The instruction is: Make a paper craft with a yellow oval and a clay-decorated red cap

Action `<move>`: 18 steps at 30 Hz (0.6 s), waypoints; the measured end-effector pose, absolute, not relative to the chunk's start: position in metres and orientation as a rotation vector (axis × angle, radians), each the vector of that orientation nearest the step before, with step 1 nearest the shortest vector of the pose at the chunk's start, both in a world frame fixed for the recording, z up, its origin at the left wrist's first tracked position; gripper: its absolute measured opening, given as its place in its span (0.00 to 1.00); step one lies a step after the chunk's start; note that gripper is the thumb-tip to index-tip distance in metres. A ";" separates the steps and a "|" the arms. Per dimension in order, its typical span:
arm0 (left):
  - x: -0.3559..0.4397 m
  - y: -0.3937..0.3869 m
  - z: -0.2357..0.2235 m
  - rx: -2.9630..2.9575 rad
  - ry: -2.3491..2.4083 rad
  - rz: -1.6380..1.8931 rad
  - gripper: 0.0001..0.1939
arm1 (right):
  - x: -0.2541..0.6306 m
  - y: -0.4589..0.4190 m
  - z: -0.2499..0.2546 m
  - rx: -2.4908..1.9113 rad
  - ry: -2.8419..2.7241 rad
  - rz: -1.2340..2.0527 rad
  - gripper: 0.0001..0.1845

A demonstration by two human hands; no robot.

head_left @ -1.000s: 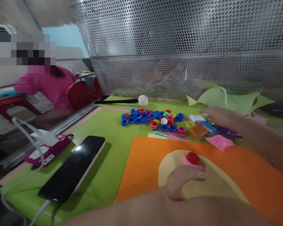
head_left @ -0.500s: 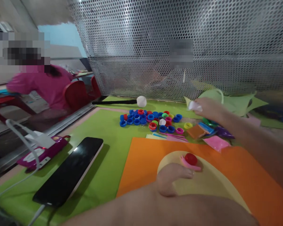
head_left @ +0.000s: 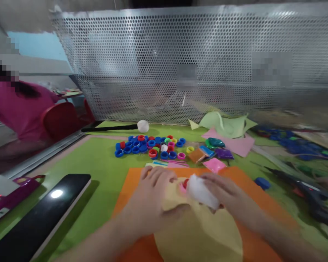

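Observation:
My right hand (head_left: 226, 194) pinches a small white packet (head_left: 203, 194) in its fingers, low over the cream-yellow paper shape (head_left: 202, 236). Left of it, my left hand (head_left: 155, 196) rests on the shape's upper left with fingers and thumb apart and nothing seen in them. Between the two hands a red bottle cap (head_left: 186, 183) sits with a pink piece (head_left: 182, 188) on the paper shape, partly covered by the packet. Beneath lies an orange sheet (head_left: 124, 203).
Bottle caps (head_left: 143, 146) in several colours lie behind the sheet, beside a pink packet (head_left: 214, 165), a purple packet (head_left: 224, 153) and an orange-brown packet (head_left: 197, 155). A phone (head_left: 43, 218) lies left; a glue gun (head_left: 303, 187) right. A perforated metal screen (head_left: 158, 69) stands behind.
My right hand has lifted the white packet from the pile and brought it nearer, over the paper shape. My left hand stays on the shape. The view has turned right.

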State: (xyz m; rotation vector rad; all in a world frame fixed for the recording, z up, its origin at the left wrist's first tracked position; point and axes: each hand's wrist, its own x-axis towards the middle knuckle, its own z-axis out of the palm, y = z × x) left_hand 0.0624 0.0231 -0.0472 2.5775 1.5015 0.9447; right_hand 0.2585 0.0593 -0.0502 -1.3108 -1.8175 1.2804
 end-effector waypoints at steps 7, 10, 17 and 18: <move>0.069 0.027 -0.057 2.440 1.343 0.722 0.08 | 0.259 0.058 -0.055 -1.117 -1.910 1.460 0.11; 0.071 0.024 -0.060 2.329 1.326 0.677 0.09 | 0.263 0.057 -0.054 -1.086 -1.953 1.426 0.12; 0.070 0.028 -0.067 2.100 1.182 0.679 0.10 | 0.267 0.053 -0.037 -1.071 -2.053 1.422 0.13; 0.070 0.028 -0.068 2.056 1.166 0.678 0.11 | 0.267 0.054 -0.035 -1.076 -2.080 1.421 0.14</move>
